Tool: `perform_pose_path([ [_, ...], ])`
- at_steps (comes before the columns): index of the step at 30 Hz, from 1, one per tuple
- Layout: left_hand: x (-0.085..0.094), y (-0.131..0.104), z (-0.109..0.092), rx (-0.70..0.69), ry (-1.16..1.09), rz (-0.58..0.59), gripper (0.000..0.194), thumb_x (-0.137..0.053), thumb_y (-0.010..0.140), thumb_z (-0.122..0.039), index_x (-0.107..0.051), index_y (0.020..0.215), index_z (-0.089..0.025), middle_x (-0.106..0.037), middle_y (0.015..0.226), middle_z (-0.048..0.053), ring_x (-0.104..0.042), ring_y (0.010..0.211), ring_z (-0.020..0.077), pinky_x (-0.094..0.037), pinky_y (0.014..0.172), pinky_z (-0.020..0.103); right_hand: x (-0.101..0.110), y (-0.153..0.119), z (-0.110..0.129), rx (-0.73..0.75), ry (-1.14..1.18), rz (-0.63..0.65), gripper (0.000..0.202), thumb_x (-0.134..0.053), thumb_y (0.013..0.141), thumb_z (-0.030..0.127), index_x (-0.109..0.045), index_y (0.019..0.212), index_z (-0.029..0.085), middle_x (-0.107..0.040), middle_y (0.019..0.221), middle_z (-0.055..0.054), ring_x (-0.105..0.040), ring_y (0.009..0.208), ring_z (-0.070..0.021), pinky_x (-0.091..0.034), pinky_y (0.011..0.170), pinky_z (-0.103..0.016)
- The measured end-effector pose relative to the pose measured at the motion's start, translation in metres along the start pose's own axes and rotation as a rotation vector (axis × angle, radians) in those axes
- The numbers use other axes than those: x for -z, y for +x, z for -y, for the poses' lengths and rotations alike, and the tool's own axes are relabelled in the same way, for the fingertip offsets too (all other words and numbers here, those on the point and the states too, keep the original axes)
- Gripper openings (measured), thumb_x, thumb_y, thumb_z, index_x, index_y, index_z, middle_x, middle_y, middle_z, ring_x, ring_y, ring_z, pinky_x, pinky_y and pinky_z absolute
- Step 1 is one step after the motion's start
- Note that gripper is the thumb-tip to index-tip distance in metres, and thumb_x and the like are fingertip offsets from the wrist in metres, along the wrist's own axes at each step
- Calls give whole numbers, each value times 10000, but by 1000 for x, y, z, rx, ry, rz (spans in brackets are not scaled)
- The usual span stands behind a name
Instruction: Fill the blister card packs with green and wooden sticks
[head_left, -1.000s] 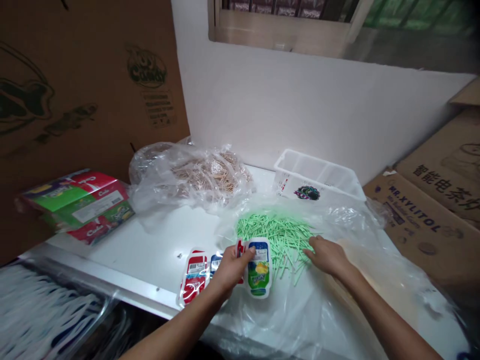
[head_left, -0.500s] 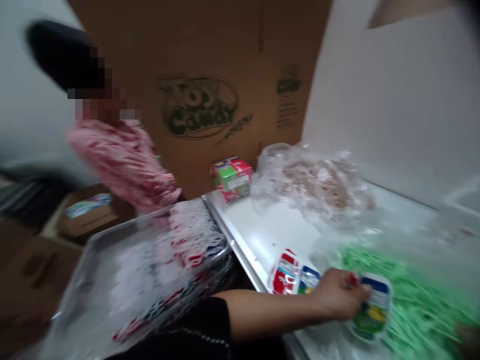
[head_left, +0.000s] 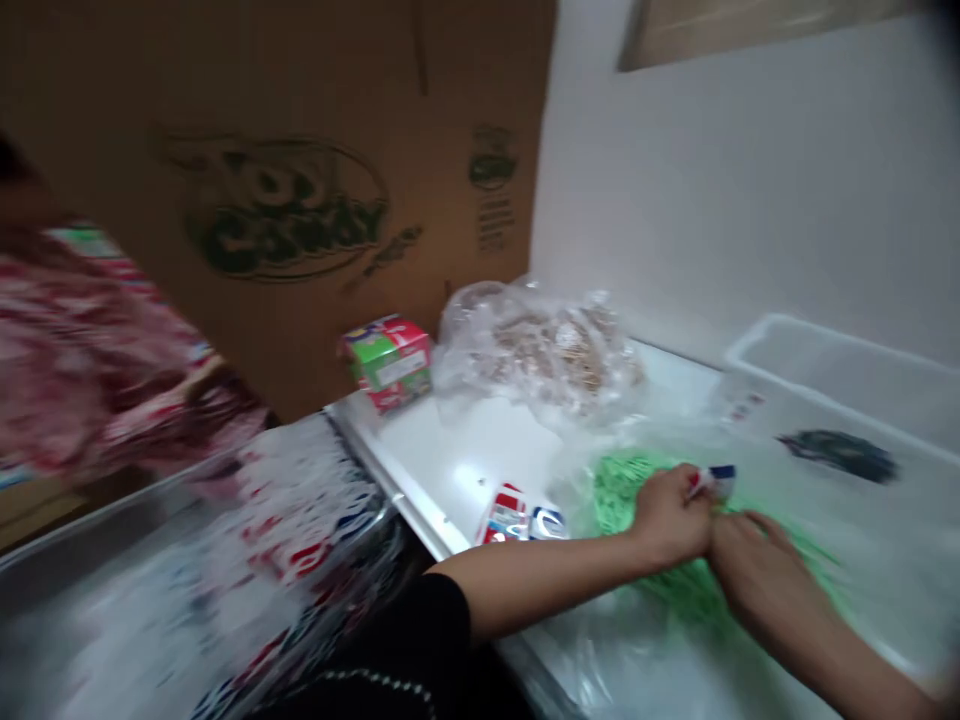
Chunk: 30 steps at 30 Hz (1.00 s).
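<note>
My left hand (head_left: 671, 518) is closed on a small printed label (head_left: 716, 482) with a dark blue end, which sticks up past the fingers. Pressed close against it, my right hand (head_left: 754, 560) has its fingers curled down; what they hold, if anything, is hidden. Under both hands lies a heap of thin light-green sticks (head_left: 630, 485) in a clear plastic bag. Two more labels lie left of the left wrist, a red one (head_left: 507, 512) and a blue and white one (head_left: 547, 523).
A clear bag of beige pieces (head_left: 555, 345) and a red and green box (head_left: 390, 360) stand at the table's back. Clear plastic tubs (head_left: 847, 375) are on the right. Left is a tray (head_left: 45, 555) of wrapped printed packets; beyond it, a person in pink (head_left: 97, 370) and a large carton (head_left: 300, 90).
The view has swung right. My right hand has come in to meet my left over the green sticks. The label in my left hand, facing me before, now shows only its upper end.
</note>
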<state>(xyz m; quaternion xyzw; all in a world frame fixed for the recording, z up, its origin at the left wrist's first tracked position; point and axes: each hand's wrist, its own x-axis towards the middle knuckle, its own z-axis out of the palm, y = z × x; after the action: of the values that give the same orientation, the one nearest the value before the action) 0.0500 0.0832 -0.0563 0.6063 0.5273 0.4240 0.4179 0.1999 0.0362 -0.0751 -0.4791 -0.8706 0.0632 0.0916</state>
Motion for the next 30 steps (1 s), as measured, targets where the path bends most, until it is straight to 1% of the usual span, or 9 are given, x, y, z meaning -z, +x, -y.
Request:
perform_pose_path([
  [4, -8, 5, -8, -13, -277, -58, 279, -437, 832, -366, -586, 709, -165, -582, 647, 25, -492, 619, 154, -383, 592, 249, 27, 25, 12, -109, 207, -17, 217, -376, 816, 101, -578, 868, 162, -641, 841, -115, -574, 827, -240, -419, 788, -404],
  [6, -5, 9, -10, -15, -328, -70, 343, -404, 851, -426, -583, 731, -159, -581, 655, 28, -493, 613, 150, -388, 599, 250, 33, 28, 16, -297, 552, -192, 149, -397, 868, 247, -535, 880, 194, -613, 759, -52, -568, 731, -203, -439, 720, -352],
  [9, -9, 9, -11, 46, -455, -148, 382, -476, 808, -505, -580, 745, -144, -590, 680, 35, -518, 632, 146, -411, 617, 248, 27, 30, 31, -524, 1192, -655, 203, -466, 850, 432, -498, 847, 232, -577, 740, 1, -570, 716, -173, -466, 732, -330],
  [10, -13, 7, -11, 84, -538, -173, 399, -504, 784, -532, -577, 766, -140, -594, 688, 35, -531, 635, 145, -421, 621, 248, 22, 33, 40, -546, 1274, -757, 237, -430, 860, 474, -480, 870, 243, -581, 782, 8, -579, 748, -164, -475, 746, -328],
  [12, -23, 2, -12, 180, -706, -208, 448, -541, 737, -580, -561, 795, -137, -592, 675, 26, -553, 612, 141, -438, 611, 252, 10, 41, 59, -593, 1455, -911, 273, -438, 848, 510, -475, 864, 240, -604, 832, 5, -601, 813, -163, -485, 773, -324],
  [15, -35, -5, -13, 291, -802, -229, 469, -566, 697, -605, -540, 772, -142, -574, 629, 6, -552, 552, 127, -435, 560, 238, -5, 47, 81, -698, 1677, -944, 317, -508, 812, 516, -518, 941, 226, -656, 916, -11, -626, 908, -191, -498, 776, -321],
  [18, -32, -7, -14, 277, -689, -227, 408, -576, 710, -556, -536, 709, -149, -539, 575, -16, -506, 510, 109, -399, 509, 215, -12, 41, 82, -761, 1616, -901, 379, -521, 805, 526, -550, 1012, 209, -680, 958, -26, -616, 982, -215, -487, 829, -342],
  [23, -3, -2, -14, 75, -419, -156, 319, -549, 758, -458, -528, 634, -165, -460, 536, -44, -440, 523, 106, -346, 514, 208, -6, 21, 54, -719, 1167, -759, 330, -515, 811, 528, -574, 908, 218, -693, 855, -45, -649, 865, -234, -458, 881, -399],
  [30, 35, -12, -1, -29, -296, 32, 284, -607, 723, -411, -492, 637, -166, -442, 563, -51, -390, 536, 93, -305, 518, 196, 30, 0, 46, -522, 586, -451, 231, -346, 904, 447, -441, 876, 239, -552, 677, 9, -566, 610, -182, -445, 583, -296],
])
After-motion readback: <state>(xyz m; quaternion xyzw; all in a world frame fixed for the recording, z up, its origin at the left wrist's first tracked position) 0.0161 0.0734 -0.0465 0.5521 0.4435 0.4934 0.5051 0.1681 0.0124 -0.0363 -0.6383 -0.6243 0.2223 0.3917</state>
